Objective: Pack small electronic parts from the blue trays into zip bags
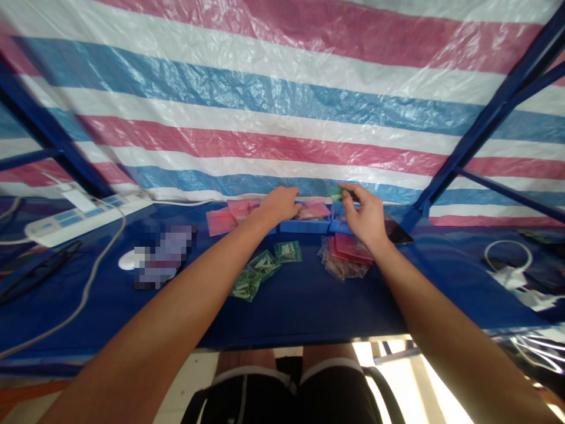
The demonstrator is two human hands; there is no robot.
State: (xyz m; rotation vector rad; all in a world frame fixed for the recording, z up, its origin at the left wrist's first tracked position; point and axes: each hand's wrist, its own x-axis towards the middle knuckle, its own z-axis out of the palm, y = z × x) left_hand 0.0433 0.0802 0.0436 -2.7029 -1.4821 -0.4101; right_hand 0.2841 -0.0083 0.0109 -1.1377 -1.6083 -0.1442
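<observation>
My right hand (362, 213) pinches a small green packet (338, 194) above the right blue bin (339, 226). Over the middle blue bin (304, 226), my left hand (281, 204) reaches down beside pink packets (314, 208); its fingertips are partly hidden, and whether they grip anything is unclear. More pink packets (221, 221) lie at the left end of the bins. On the blue table (309, 306), green packets with small metal parts (263, 265) are spread in front, one apart (288, 252). Red and clear packets (346, 253) are piled below my right hand.
At left are a white power strip (83, 218), a cable (90, 282), a round white object (129, 259) and a blurred-out item (165, 257). A dark flat device (397, 231) lies right of the bins. White cables (509, 274) rest far right.
</observation>
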